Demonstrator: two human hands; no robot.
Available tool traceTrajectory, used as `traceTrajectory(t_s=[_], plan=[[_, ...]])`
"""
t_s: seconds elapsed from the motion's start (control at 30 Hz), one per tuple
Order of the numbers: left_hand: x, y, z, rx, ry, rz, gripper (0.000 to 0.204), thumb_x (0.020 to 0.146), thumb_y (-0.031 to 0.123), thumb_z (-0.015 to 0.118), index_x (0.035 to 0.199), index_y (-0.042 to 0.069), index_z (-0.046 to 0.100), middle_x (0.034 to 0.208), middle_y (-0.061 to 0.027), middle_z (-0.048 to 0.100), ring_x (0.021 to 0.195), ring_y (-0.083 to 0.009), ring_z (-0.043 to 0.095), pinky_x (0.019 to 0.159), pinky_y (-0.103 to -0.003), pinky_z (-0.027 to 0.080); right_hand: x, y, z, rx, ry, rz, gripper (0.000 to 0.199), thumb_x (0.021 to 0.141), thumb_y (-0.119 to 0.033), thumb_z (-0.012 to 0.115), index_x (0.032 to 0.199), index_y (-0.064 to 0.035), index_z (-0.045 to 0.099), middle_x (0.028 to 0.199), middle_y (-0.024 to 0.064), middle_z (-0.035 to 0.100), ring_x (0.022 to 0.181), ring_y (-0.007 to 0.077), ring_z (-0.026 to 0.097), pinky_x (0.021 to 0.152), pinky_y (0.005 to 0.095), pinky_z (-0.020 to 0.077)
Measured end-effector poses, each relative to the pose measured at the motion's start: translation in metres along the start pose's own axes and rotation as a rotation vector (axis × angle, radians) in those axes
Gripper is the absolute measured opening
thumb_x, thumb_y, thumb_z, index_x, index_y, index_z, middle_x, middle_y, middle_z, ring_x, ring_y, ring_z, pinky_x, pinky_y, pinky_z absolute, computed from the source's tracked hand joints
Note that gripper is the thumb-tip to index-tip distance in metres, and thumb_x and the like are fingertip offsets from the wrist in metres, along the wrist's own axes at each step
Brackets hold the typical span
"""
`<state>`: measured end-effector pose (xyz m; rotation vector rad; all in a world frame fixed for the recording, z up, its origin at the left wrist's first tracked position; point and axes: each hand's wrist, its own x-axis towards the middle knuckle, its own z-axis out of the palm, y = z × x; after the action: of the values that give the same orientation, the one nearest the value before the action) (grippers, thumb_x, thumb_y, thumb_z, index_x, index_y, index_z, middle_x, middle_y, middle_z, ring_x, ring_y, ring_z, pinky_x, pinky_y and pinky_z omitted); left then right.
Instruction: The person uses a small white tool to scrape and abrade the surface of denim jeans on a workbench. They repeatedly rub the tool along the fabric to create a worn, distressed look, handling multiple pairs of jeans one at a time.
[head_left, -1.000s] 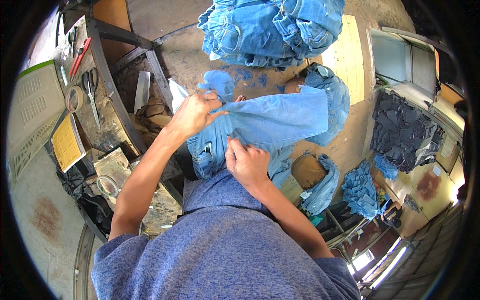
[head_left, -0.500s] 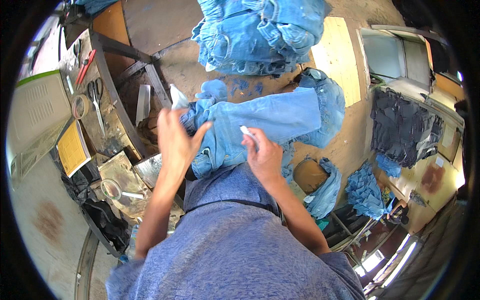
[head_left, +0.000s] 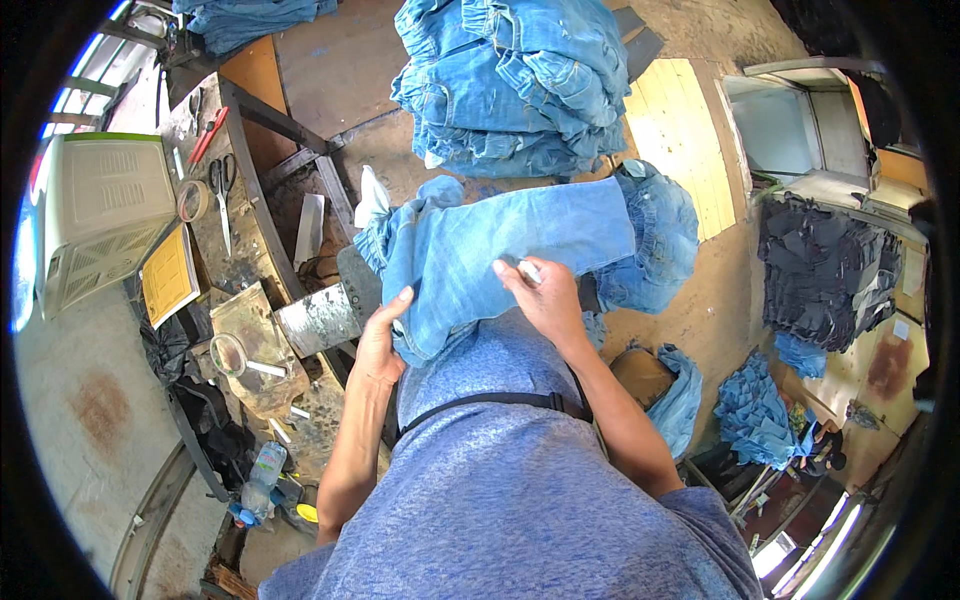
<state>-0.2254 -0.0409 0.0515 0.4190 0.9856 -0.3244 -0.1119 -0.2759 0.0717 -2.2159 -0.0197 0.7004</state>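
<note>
Left hand (head_left: 380, 345), angled up from below, sets its thumb at the near-left edge of the jeans (head_left: 465, 250); fingers hidden, so its grip I cannot tell; jeans lie before the waist; right hand (head_left: 548, 305), slanting in over them, pinches a white stick (head_left: 529, 270); the left hand, spread and blurred half a second ago, has come down to that edge.

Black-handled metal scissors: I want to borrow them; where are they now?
In the head view, the scissors lie upper left on the stained workbench, right of the tan tape roll.
</note>
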Motion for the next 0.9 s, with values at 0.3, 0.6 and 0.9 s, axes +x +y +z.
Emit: traceTrajectory(t_s=[0.3,0.6,0.9], plan=[[0.005,-0.013,0.009,0.494,-0.137,-0.036,0.084,0.082,0.012,0.092,0.152,-0.001,0.048,0.139,-0.0142,0.066,0.127,-0.0276,0.063,0.109,-0.043,0.05,-0.012,0.013,0.032,0.063,-0.037,-0.174,0.051,0.099,-0.047,0.074,0.075,-0.0019,0.07,0.06,0.0171,0.064,0.056,0.0346,0.065,0.056,0.043,0.0472],[0.008,-0.017,-0.016,0.583,-0.154,0.107,0.083,0.082,0.014,0.092,0.152,-0.002,0.05,0.14,-0.0133,0.066,0.126,-0.0256,0.064,0.109,-0.041,0.05,-0.016,0.016,0.014,-0.152,0.196,-0.344,0.055,0.097,-0.038,0.077,0.063,-0.0025,0.052,0.056,0.0192,0.045,0.051,0.0378,0.046,0.05,0.0441,0.0376],[0.01,-0.019,0.019,0.545,-0.133,-0.05,0.078,0.083,0.022,0.093,0.146,-0.002,0.054,0.134,-0.0113,0.068,0.119,-0.0232,0.067,0.104,-0.039,0.053,-0.02,0.013,0.014,-0.035,0.088,-0.29,0.048,0.102,-0.041,0.07,0.074,-0.0026,0.064,0.061,0.0206,0.057,0.057,0.0426,0.06,0.056,0.0468,0.0457]])
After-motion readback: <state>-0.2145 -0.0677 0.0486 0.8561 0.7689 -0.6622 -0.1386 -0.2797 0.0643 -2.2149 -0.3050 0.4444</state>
